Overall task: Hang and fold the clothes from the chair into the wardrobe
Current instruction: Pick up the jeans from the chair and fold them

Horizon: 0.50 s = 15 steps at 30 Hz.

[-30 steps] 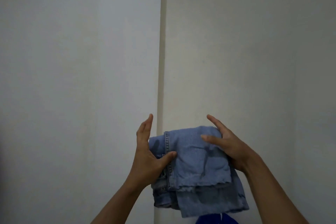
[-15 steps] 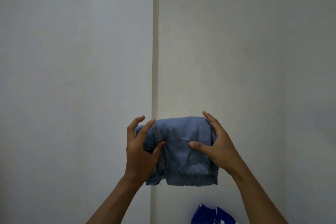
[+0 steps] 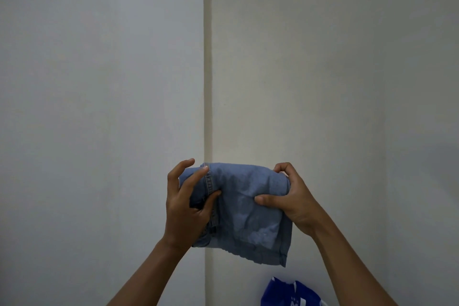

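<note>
Head view, nearest first: two bare forearms rise from the bottom edge, and both hands grip one folded denim garment [image 3: 246, 211] held up in the air at chest height in front of a wall. The left hand [image 3: 185, 208] clamps the garment's left edge, thumb pressed on the front beside a stitched seam, one finger laid across the top fold, the others curved round behind. The right hand [image 3: 295, 204] pinches the right edge, thumb flat on the front and fingers curled over the upper right corner. The two hands are apart, with the width of the fold between them. The denim is light blue and doubled into a rough rectangle; its lower right corner hangs lower than the left, showing a hemmed edge. No label shows on the cloth. Below and behind it, at the bottom edge of the frame, sits a blue bag [image 3: 290, 293] with white markings too cut off to read; its contents cannot be seen. Farthest back stands the plain pale wall [image 3: 323, 69], greyer on the left, creamier on the right, with a vertical strip [image 3: 207, 82] where the two surfaces meet.
</note>
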Each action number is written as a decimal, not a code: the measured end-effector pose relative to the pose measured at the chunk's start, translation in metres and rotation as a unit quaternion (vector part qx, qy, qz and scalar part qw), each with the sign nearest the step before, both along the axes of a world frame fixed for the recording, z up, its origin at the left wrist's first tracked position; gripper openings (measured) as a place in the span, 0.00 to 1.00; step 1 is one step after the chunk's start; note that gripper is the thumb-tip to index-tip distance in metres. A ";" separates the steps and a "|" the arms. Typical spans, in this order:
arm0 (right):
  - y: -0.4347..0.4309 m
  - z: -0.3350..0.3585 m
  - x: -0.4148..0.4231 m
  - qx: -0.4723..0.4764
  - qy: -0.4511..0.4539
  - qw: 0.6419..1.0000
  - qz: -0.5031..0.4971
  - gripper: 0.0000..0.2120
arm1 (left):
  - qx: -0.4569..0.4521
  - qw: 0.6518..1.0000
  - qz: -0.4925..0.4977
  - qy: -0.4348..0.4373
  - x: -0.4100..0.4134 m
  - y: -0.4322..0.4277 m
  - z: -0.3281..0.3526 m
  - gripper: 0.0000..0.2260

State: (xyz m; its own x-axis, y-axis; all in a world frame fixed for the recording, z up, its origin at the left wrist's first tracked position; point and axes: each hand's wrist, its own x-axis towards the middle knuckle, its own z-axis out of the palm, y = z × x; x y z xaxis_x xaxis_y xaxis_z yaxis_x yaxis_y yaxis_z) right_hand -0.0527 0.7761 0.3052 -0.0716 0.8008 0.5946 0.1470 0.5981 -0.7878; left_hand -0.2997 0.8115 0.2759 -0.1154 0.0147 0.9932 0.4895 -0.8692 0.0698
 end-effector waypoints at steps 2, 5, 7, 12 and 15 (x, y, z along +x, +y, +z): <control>-0.001 -0.002 -0.004 0.001 0.024 1.000 0.010 0.39 | -0.002 1.000 0.000 -0.004 0.000 -0.001 0.001 0.28; 0.002 -0.006 -0.011 0.035 0.055 0.998 -0.004 0.41 | -0.033 0.999 -0.002 0.009 -0.001 0.001 0.002 0.31; 0.006 -0.009 -0.014 0.057 0.076 0.995 -0.025 0.38 | -0.090 0.995 0.013 0.034 -0.004 0.004 0.003 0.36; 0.014 -0.025 -0.019 0.092 0.076 0.990 -0.080 0.27 | -0.240 0.946 0.205 0.071 -0.005 -0.001 0.006 0.42; 0.020 -0.037 -0.026 0.095 0.033 0.988 -0.119 0.27 | -0.369 0.910 0.109 0.152 0.006 -0.013 0.008 0.40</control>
State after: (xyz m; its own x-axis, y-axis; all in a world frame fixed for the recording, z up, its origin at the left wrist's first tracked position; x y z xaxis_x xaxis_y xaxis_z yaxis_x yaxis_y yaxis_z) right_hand -0.0787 0.7963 0.2684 0.1497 0.6643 0.7323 0.2538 0.6900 -0.6778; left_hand -0.2935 0.7982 0.2842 0.0834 0.7013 0.7079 0.7386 -0.5204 0.4286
